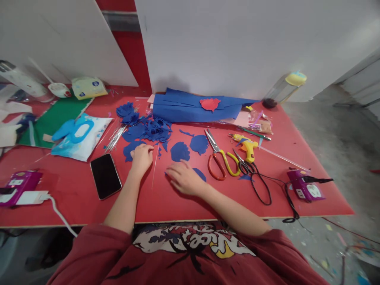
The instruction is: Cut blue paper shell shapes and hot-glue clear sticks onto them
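My left hand (142, 159) rests at the right edge of a blue cut-out (129, 149). Its fingers are bent and pressed together; whatever they may hold is hidden. My right hand (184, 178) lies palm down on the table, fingers stretched out and a little apart. A rounded blue piece (200, 174) shows partly from behind that hand, and a small blue tip peeks out by its fingertips. Beyond it lie two scallop-edged blue cut-outs, a nearer one (179, 152) and a farther one (198, 145). A thin, pale strand (154, 168) runs between my hands.
Blue scraps (157, 130) and wires (116, 136) lie behind my left hand. Scissors with red and yellow handles (218, 158), small black scissors (246, 168) and a yellow glue gun (247, 147) are at right. A phone (106, 176) lies left; folded blue sheets (184, 109) at the back.
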Motion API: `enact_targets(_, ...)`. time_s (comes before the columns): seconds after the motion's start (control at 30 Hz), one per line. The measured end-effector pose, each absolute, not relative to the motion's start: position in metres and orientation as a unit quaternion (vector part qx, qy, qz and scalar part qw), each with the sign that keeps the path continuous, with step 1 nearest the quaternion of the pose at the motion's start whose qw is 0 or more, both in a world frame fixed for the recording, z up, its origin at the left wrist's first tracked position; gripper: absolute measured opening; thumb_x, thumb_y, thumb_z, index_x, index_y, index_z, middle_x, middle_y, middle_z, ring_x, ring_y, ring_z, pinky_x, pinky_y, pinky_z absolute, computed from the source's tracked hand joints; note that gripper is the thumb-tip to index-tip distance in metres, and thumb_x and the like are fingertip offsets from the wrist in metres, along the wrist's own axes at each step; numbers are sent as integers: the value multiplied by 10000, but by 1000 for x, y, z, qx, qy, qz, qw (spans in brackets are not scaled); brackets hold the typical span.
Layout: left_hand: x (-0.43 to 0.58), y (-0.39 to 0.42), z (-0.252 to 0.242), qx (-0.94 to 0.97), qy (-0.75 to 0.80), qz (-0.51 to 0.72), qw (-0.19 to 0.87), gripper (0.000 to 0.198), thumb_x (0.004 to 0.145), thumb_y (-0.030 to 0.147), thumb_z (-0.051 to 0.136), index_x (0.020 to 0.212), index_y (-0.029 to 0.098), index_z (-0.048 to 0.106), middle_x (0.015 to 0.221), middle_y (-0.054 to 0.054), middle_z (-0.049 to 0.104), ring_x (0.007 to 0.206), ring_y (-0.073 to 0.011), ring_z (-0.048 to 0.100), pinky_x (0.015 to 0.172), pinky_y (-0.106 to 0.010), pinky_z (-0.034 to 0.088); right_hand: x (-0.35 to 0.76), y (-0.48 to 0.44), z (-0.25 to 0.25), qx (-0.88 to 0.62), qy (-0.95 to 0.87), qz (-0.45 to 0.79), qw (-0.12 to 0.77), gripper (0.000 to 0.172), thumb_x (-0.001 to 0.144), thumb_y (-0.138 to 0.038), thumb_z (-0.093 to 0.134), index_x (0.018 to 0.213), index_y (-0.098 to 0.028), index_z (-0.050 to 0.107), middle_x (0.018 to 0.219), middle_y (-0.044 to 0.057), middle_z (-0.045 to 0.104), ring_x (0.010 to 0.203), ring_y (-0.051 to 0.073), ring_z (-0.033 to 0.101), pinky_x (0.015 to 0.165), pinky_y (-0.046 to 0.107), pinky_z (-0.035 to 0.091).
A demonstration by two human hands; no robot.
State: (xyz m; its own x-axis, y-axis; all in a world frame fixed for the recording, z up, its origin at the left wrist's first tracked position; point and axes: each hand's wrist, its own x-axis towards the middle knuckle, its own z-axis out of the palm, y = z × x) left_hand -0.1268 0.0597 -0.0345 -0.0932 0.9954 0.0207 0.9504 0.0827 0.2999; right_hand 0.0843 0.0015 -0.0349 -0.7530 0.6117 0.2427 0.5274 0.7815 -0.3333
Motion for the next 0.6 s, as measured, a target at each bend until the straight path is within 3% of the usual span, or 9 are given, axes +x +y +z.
enact_targets(0.1,-129,62,-40,675,720,141,81,247,805,176,484,984,192,654,1056,-110,628,1010,-289,553,813,-422,398,57,-20,-34,-210,-960,141,118,451,877,-331,457,1282,-133,464,1351,154,480,1260,251,405,1056,519,263)
enact_targets(0.23,-128,63,-44,693,700,155,68,284,834,201,462,1055,208,641,1093,-105,606,1029,-300,520,832,-454,369,38,-31,-42,-200,-969,117,85,511,891,-382,434,1311,-91,446,1399,171,420,1312,280,343,1077,524,250)
enact_targets(0.43,-124,60,-47,731,665,151,39,304,878,233,423,1080,235,649,1103,-100,592,1018,-294,487,786,-433,343,42,-28,-51,-191,-970,93,121,401,907,-330,420,1153,-56,578,1259,154,570,1225,262,463,1066,462,321)
enact_targets(0.6,-129,61,-47,751,643,145,42,260,882,201,436,1048,207,635,1092,-97,600,1025,-275,488,811,-427,321,60,-20,-54,-207,-963,88,146,256,900,-179,420,975,-104,653,1120,119,662,1136,208,557,1041,414,372)
